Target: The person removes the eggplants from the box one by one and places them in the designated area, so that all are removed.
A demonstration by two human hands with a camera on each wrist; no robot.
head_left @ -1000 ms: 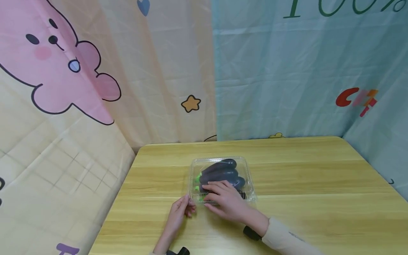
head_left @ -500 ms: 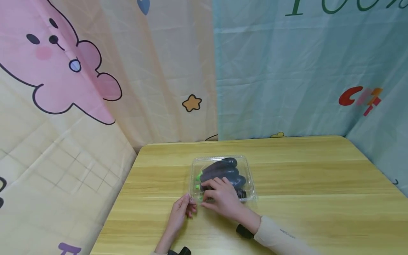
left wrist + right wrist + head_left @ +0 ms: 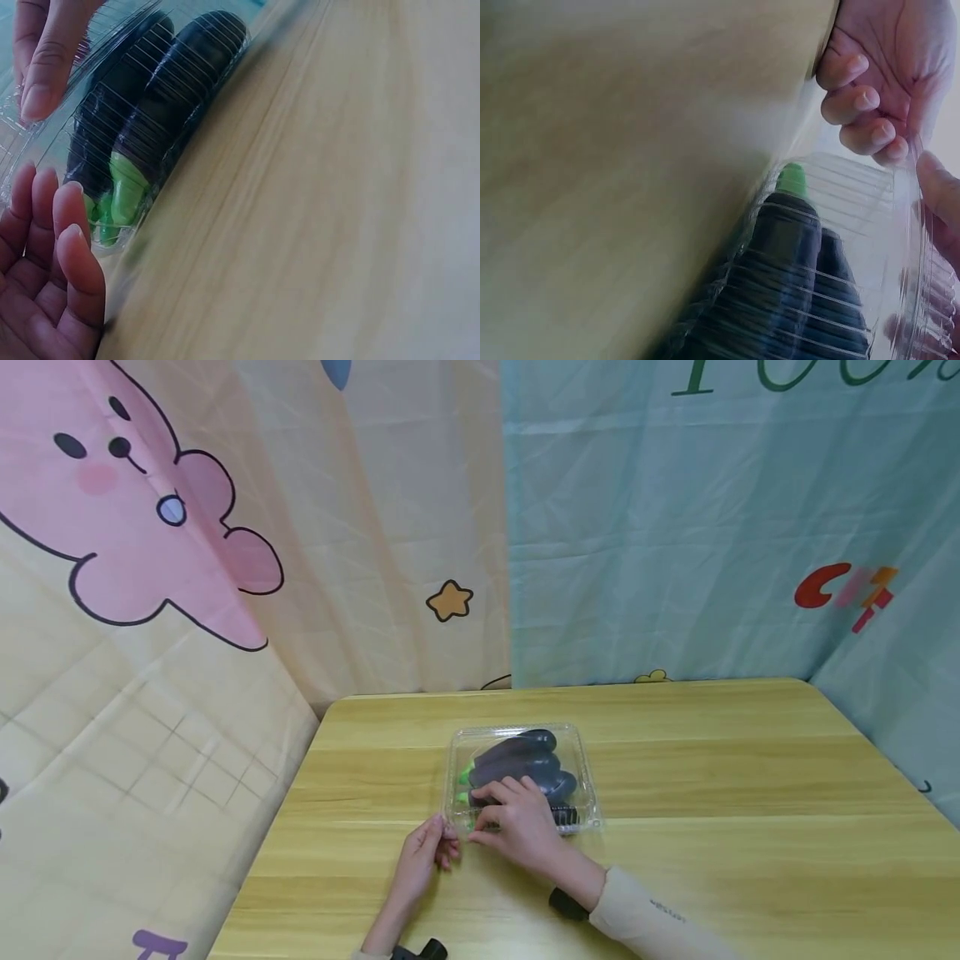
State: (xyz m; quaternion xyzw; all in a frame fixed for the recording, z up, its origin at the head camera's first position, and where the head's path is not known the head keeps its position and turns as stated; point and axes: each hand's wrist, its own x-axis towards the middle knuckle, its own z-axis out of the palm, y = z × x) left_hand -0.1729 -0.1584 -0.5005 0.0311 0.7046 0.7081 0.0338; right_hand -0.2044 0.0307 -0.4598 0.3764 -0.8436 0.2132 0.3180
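Note:
A clear plastic clamshell box (image 3: 459, 752) lies on the table with several dark eggplants (image 3: 517, 768) inside, their green stem ends toward the left. My left hand (image 3: 420, 856) pinches the box's near left corner between thumb and fingers; in the right wrist view its other fingers (image 3: 855, 105) are curled loosely. Over the near edge, my right hand (image 3: 521, 831) holds the rim, thumb (image 3: 941, 191) on the near side and fingers on the lid. Part of the near side and a dark striped patch (image 3: 564, 815) are covered by the right hand.
The wood-grain table (image 3: 712, 877) extends around the box on all sides. Printed curtains (image 3: 390, 527) stand behind it and at both sides. A black wrist strap device (image 3: 567, 904) sits under the right wrist.
My right hand has slid left and its fingers have drawn in at the near rim, uncovering more of the striped patch. The left hand stays at the corner.

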